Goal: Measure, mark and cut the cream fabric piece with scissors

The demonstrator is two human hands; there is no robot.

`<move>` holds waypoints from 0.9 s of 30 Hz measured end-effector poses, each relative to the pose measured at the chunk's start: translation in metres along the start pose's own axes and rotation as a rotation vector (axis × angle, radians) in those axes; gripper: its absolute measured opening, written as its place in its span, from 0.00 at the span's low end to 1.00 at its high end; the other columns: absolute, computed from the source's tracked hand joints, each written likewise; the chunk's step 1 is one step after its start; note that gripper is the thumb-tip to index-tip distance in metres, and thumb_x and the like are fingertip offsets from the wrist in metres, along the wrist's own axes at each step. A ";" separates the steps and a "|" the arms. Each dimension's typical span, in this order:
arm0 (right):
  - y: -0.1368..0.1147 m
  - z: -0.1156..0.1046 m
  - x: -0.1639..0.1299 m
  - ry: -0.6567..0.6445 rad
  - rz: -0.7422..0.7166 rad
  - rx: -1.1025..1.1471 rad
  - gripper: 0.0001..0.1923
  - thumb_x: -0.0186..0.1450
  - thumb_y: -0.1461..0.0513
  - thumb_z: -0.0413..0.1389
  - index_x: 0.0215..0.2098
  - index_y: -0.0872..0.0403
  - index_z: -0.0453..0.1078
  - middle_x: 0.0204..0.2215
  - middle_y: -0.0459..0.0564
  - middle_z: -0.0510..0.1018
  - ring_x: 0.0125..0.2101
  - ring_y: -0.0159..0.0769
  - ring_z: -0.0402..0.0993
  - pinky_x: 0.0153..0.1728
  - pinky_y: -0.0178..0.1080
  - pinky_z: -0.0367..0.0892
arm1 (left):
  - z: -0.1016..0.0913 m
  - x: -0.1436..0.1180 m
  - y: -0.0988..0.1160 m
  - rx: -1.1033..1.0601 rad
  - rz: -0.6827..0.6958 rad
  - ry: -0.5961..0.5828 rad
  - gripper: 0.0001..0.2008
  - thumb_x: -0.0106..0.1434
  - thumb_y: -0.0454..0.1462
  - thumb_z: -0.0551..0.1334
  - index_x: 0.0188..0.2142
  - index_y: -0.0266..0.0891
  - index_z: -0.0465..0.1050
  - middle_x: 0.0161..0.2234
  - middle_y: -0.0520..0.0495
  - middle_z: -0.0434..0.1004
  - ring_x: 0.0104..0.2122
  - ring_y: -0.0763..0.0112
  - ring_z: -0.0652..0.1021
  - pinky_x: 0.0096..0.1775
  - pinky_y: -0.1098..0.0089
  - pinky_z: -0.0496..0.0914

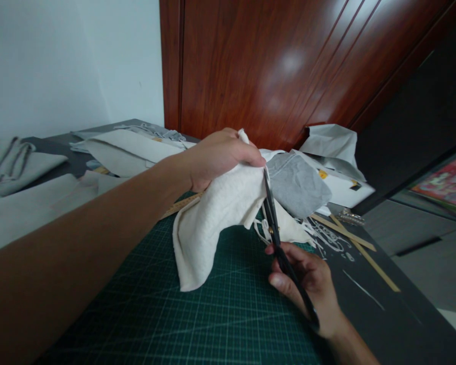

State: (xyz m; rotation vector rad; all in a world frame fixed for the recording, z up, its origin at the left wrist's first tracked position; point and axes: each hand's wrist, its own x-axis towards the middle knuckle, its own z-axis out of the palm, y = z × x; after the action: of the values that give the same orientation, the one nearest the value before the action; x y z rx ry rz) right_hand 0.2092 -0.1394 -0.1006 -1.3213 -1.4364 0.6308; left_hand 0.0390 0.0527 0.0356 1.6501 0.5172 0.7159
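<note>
Fingers of left hand (216, 154) pinch cream cloth (213, 223) | right hand (307, 284) grips black scissors (277, 233), blades nearly closed at cloth edge | step: trimming, judged | next: needs taut cloth, blades reopened

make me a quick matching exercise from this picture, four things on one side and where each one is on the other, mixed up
Things:
1. white cloth
2. black scissors
3. cutting mat
4. grey fabric piece

Places:
A. lying flat on the table, under the hands
B. gripped in the left hand, hanging down
C. behind the scissor blades, on the white pile
D. held in the right hand, blades pointing up

Pairs: 1-B, 2-D, 3-A, 4-C
</note>
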 end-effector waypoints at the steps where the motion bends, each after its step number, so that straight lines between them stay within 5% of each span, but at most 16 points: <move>1: 0.000 0.000 0.000 -0.002 0.003 0.003 0.13 0.61 0.59 0.70 0.43 0.47 0.77 0.21 0.38 0.67 0.20 0.28 0.59 0.20 0.30 0.55 | 0.001 0.000 0.001 0.010 -0.015 0.009 0.05 0.54 0.32 0.68 0.27 0.33 0.74 0.24 0.51 0.71 0.23 0.73 0.74 0.29 0.71 0.64; 27: -0.003 0.002 -0.002 -0.013 0.013 0.092 0.15 0.62 0.54 0.70 0.43 0.51 0.78 0.21 0.39 0.67 0.18 0.28 0.61 0.17 0.31 0.57 | -0.006 -0.001 0.001 0.062 -0.017 -0.039 0.05 0.52 0.33 0.68 0.26 0.33 0.75 0.23 0.50 0.71 0.23 0.73 0.75 0.29 0.72 0.63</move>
State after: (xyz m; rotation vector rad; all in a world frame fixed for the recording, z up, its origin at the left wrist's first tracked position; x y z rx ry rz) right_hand 0.2058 -0.1415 -0.0999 -1.2575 -1.3940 0.7069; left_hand 0.0344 0.0561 0.0367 1.7125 0.5295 0.6600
